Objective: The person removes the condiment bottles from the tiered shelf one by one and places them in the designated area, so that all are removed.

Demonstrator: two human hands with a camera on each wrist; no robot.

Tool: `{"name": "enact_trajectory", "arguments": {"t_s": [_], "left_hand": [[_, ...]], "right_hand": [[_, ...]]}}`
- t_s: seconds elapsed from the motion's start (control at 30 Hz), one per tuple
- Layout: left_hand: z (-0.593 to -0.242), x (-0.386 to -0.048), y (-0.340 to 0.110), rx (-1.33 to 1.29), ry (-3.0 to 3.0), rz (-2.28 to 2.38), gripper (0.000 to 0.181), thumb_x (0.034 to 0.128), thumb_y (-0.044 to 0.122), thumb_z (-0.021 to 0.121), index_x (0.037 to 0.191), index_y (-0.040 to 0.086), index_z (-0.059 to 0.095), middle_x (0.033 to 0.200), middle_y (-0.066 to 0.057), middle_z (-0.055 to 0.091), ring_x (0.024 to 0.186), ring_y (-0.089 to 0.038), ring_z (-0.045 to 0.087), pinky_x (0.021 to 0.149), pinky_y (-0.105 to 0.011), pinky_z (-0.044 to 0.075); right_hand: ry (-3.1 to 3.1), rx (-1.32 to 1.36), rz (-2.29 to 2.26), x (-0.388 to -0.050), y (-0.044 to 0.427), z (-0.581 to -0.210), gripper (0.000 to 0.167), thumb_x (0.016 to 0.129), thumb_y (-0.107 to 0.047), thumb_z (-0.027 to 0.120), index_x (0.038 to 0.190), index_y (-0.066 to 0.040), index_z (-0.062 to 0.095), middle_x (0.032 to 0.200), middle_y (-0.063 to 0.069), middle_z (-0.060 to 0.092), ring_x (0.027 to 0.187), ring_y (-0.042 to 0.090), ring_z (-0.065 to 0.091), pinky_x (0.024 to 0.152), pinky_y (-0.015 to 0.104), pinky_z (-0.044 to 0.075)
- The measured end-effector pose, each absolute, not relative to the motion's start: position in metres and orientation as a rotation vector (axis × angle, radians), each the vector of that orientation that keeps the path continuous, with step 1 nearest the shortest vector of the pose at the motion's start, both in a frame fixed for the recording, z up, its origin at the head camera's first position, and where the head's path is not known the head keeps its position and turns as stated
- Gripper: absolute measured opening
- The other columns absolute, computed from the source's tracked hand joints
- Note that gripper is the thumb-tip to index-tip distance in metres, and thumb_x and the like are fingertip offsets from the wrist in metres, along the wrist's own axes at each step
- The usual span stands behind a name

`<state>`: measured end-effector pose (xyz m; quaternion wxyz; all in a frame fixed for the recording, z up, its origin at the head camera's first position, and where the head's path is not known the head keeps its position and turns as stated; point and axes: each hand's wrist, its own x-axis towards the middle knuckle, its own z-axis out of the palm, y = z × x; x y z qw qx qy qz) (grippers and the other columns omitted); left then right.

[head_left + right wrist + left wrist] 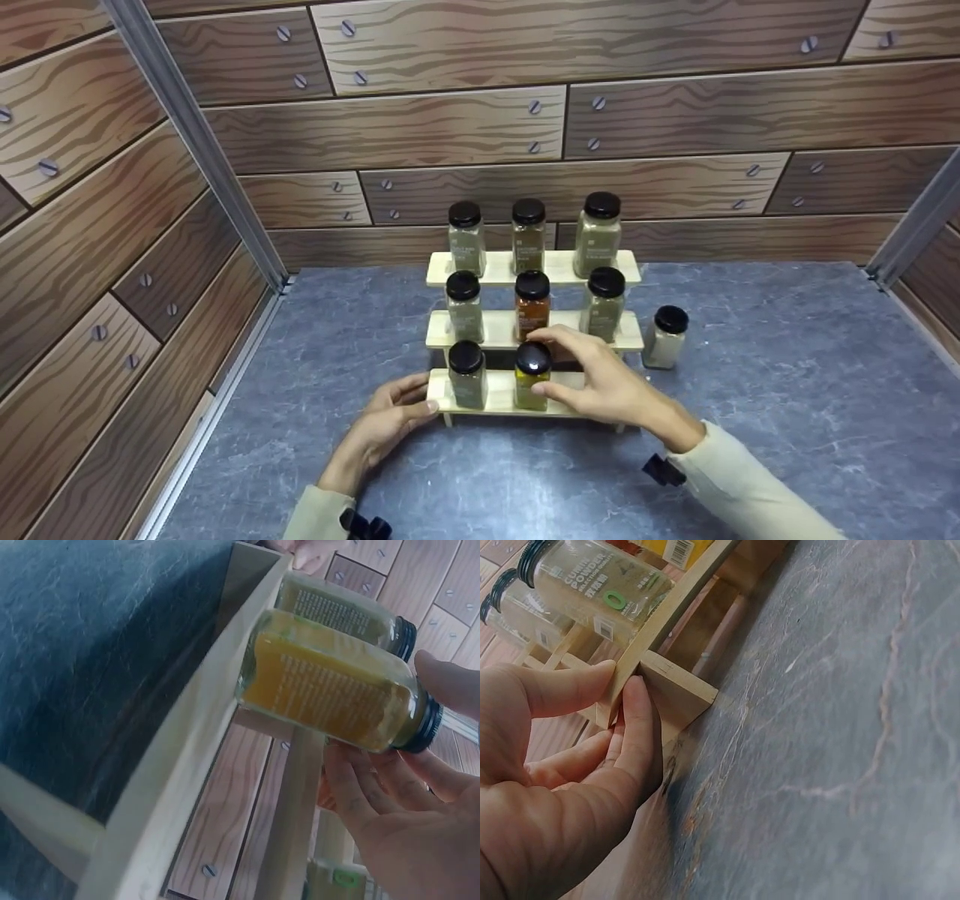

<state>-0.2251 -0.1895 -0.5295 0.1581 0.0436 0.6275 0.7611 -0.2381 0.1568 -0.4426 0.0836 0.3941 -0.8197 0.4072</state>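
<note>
A three-tier light wooden spice rack [499, 405] holds black-lidded glass spice jars. My left hand [386, 420] pinches the left end of its lowest shelf between thumb and fingers, as the left wrist view shows closely. On that shelf stands a jar of yellow spice [330, 682], upright. My right hand [600, 379] is around this jar, thumb at its front and fingers behind it; how firmly they press cannot be told. To its left stands a cumin powder jar [604, 585].
Three jars stand on the middle shelf, including one with orange-red spice [533, 311], and three on the top shelf. A separate pale-filled jar [665, 341] stands on the grey marbled table [787, 390], right of the rack. Wood-patterned walls [465, 127] enclose the back and sides.
</note>
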Motion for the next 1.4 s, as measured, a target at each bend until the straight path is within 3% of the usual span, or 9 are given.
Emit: {"name": "enact_trajectory", "arguments": {"t_s": [0.2,0.63,0.83,1.13,1.4], "left_hand": [[-0.530,-0.225,-0.187,0.125,1.782,2.182,0.070,0.0950,-0.008,0.065,0.156,-0.019,0.032,0.156,-0.039,0.044,0.118,-0.022,0.068,0.108,-0.030,0.060],[-0.530,-0.224,-0.185,0.141,1.775,2.180,0.071,0.0954,-0.008,0.065,0.156,-0.020,0.031,0.157,-0.041,0.041,0.119,-0.023,0.067,0.109,-0.031,0.059],[-0.530,-0.225,-0.184,0.132,1.766,2.179,0.072,0.0956,-0.008,0.065,0.157,-0.020,0.029,0.159,-0.042,0.038,0.119,-0.022,0.067,0.108,-0.030,0.059],[-0.529,-0.224,-0.187,0.115,1.775,2.178,0.073,0.0963,-0.006,0.066,0.158,-0.018,0.029,0.160,-0.041,0.037,0.120,-0.022,0.067,0.108,-0.029,0.059],[-0.528,-0.224,-0.189,0.096,1.793,2.171,0.074,0.0965,-0.006,0.067,0.158,-0.018,0.028,0.160,-0.041,0.037,0.119,-0.022,0.067,0.108,-0.029,0.060]], "right_hand": [[-2.490,1.147,1.279,-0.237,0.150,-0.448,0.069,0.088,-0.017,0.087,0.148,-0.003,0.056,0.136,0.009,0.071,0.119,0.023,0.071,0.110,0.048,0.059],[-2.438,1.124,1.377,-0.234,0.148,-0.453,0.068,0.085,-0.001,0.085,0.147,-0.001,0.056,0.132,0.013,0.072,0.115,0.026,0.073,0.104,0.039,0.063],[-2.433,1.089,1.357,-0.231,0.153,-0.448,0.066,0.085,-0.003,0.086,0.145,-0.005,0.059,0.125,0.009,0.075,0.112,0.024,0.074,0.103,0.039,0.063],[-2.400,1.132,1.411,-0.232,0.166,-0.433,0.067,0.085,0.002,0.085,0.145,0.001,0.057,0.124,0.014,0.074,0.106,0.026,0.075,0.098,0.031,0.065],[-2.443,1.065,1.411,-0.231,0.184,-0.421,0.068,0.087,-0.001,0.084,0.148,-0.003,0.055,0.125,0.013,0.071,0.105,0.024,0.075,0.096,0.033,0.066]]}}
